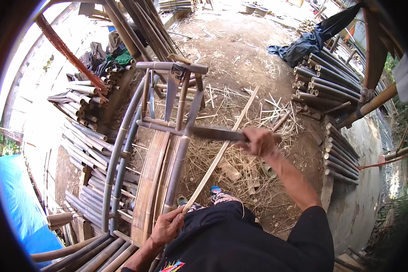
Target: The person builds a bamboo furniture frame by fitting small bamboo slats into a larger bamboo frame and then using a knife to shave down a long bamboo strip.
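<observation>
My left hand [167,225] is closed round the lower end of a long, pale bamboo strip [214,164], which slants up and away to the right. In my right hand [260,142] is the handle of a large knife [216,134]. Its dark, wide blade points left and crosses the strip in the picture, slightly blurred; whether the edge touches the strip I cannot tell. To the left of my hands stands a bamboo bench frame [181,154] with a slatted seat [150,181]. A handsaw [172,90] hangs from its far end.
Bamboo shavings [231,167] cover the ground ahead of my feet. Stacked bamboo poles lie on the left [88,149] and at the right [331,81], the latter with dark cloth [303,45] on top. A blue tarp [25,208] is at the far left.
</observation>
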Demonstrator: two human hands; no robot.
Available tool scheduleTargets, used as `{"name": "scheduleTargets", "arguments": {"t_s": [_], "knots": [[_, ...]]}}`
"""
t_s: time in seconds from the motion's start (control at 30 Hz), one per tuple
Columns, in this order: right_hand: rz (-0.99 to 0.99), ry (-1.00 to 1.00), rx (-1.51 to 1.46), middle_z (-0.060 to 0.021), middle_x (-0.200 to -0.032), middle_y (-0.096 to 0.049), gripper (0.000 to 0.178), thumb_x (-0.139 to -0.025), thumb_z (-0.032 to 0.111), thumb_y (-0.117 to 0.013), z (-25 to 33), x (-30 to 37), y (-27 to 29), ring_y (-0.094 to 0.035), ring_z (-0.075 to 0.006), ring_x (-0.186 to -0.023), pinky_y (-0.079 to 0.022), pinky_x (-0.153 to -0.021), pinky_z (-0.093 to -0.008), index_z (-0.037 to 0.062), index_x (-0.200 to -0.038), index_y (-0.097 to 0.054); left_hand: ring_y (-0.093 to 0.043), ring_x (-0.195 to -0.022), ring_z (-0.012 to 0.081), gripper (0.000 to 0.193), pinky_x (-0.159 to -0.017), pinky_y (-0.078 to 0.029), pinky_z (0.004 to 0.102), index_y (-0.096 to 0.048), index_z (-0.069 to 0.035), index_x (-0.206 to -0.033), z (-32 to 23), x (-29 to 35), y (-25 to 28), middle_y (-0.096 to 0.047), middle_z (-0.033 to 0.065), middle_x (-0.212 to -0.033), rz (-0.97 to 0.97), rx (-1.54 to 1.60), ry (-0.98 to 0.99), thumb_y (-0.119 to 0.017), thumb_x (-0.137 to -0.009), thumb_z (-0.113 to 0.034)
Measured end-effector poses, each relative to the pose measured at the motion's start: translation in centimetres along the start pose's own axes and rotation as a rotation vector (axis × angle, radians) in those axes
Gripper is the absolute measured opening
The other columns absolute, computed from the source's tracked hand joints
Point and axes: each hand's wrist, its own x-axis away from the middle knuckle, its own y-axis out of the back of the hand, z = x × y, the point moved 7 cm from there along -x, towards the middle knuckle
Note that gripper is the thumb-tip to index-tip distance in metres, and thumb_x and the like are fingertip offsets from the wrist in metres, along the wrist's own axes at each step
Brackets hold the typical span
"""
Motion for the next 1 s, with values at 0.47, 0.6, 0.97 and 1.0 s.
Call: {"name": "scheduleTargets", "arguments": {"t_s": [0.47, 0.6, 0.97, 1.0], "knots": [[0.172, -1.321, -0.879, -0.0094, -0.068, -0.064, 0.037, -0.088, 0.038, -0.067, -8.4, 1.5, -13.5, -0.05, -0.0102, -0.042, -0.04, -0.037, -0.025, 0.0026, -0.091, -0.057, -0.051, -0.057, 0.0087, 0.026, -0.052, -0.043, 0.0233, -0.061, 0.003, -0.118, -7.5, 4.5, 23.9, -0.057, 0.0041, -0.073, -0.979, -0.253, -0.64, -0.054, -0.094, -0.006], [0.511, -1.339, -1.011, -0.0142, -0.075, -0.067, 0.031, -0.088, 0.028, -0.067, 3.9, 0.3, -24.2, -0.051, -0.0109, -0.043, -0.043, -0.038, -0.0262, 0.0, -0.097, -0.057, -0.046, -0.053, 0.0057, 0.027, -0.046, -0.038, 0.0201, -0.058, -0.003, -0.116, -10.5, 9.1, 36.4, -0.051, -0.0008, -0.075, -1.304, 0.353, -1.007, -0.05, -0.1, -0.023], [0.006, -1.399, -1.273, -0.0043, -0.074, -0.061, 0.043, -0.088, 0.053, -0.062, 14.9, -18.1, -38.9, -0.047, -0.0082, -0.049, -0.042, -0.041, -0.0219, 0.0104, -0.093, -0.054, -0.034, -0.045, 0.0096, 0.033, -0.04, -0.031, 0.0247, -0.047, -0.014, -0.086, 14.6, 2.9, 49.4, -0.046, -0.0008, -0.067, -1.681, 1.556, -1.028, -0.04, -0.101, -0.042], [-0.046, -1.38, -1.256, -0.0029, -0.073, -0.058, 0.04, -0.089, 0.048, -0.064, 13.1, -19.4, -39.5, -0.047, -0.0084, -0.049, -0.042, -0.042, -0.0221, 0.0101, -0.092, -0.054, -0.037, -0.045, 0.0112, 0.031, -0.041, -0.034, 0.0263, -0.048, -0.013, -0.086, 18.5, 0.1, 49.2, -0.046, 0.0002, -0.066, -1.688, 1.698, -0.928, -0.041, -0.101, -0.04]]}}
